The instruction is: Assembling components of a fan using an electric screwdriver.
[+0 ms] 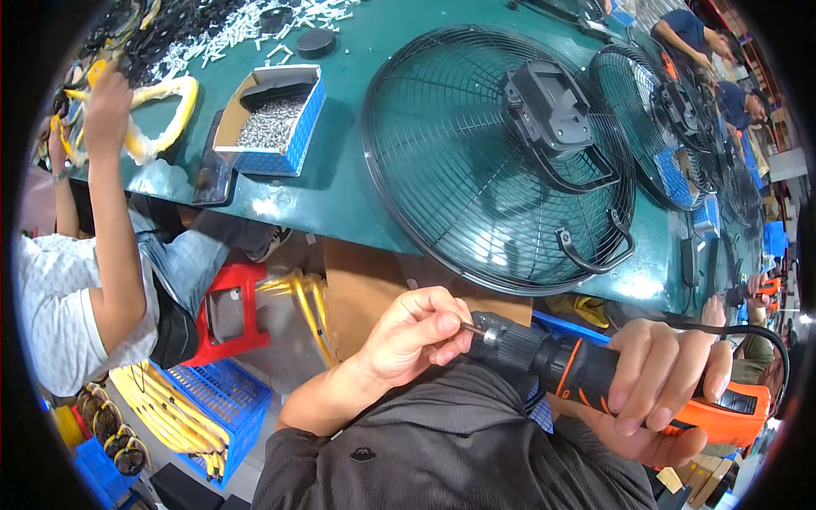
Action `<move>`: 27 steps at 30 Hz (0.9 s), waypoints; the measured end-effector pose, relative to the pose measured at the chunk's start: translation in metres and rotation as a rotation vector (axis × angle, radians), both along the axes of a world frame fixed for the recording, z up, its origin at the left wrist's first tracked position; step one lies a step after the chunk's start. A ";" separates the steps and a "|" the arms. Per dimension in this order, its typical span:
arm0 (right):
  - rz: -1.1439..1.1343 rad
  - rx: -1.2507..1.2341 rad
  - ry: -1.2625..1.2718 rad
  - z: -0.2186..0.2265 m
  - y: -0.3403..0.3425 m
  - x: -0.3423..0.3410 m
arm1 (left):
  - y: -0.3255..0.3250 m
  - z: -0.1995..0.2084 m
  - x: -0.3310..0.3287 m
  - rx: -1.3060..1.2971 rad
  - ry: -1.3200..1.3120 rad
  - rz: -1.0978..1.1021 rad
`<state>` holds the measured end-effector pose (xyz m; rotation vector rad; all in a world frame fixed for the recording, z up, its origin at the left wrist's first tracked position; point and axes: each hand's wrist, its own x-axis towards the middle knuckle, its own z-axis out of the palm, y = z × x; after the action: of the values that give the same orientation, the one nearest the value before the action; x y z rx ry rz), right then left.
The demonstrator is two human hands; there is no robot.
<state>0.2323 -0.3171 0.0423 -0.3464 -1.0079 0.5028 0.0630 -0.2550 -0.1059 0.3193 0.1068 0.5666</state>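
Note:
Across the front of my body lies an orange and black electric screwdriver (586, 371), its chuck pointing left. My right hand (659, 378) is wrapped around its body. At the chuck end, my left hand (415, 334) pinches the thin dark driver bit (470, 328) between thumb and fingers. Whether the bit is fully seated in the chuck cannot be made out. Beyond my hands, a large round black fan grille (442, 161) lies on the green table (340, 200), with a black motor housing (551, 104) and a curved handle (595, 255) on it.
A blue box of small screws (272, 127) stands left of the grille. Far left, a co-worker's hand (108, 110) is above yellow-wrapped parts (170, 110). Below are a red stool (234, 319) and a blue crate (242, 399). A black cable (765, 336) curves behind the tool.

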 end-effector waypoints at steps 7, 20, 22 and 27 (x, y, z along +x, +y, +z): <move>-0.019 -0.045 -0.083 -0.008 -0.001 -0.001 | -0.002 -0.003 0.001 -0.020 0.097 -0.005; -0.197 -0.054 -0.355 -0.035 0.000 -0.001 | -0.001 0.002 0.001 -0.314 0.018 -0.153; -0.151 -0.087 -0.392 -0.036 0.003 -0.001 | 0.001 0.000 -0.001 -0.367 -0.052 -0.165; -0.016 -0.155 -0.540 -0.036 0.011 0.000 | 0.005 -0.010 -0.002 -0.402 -0.159 -0.212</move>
<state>0.2322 -0.3059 0.0067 -0.6497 -1.4895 0.4840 0.0605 -0.2502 -0.1159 -0.1056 0.0313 0.3476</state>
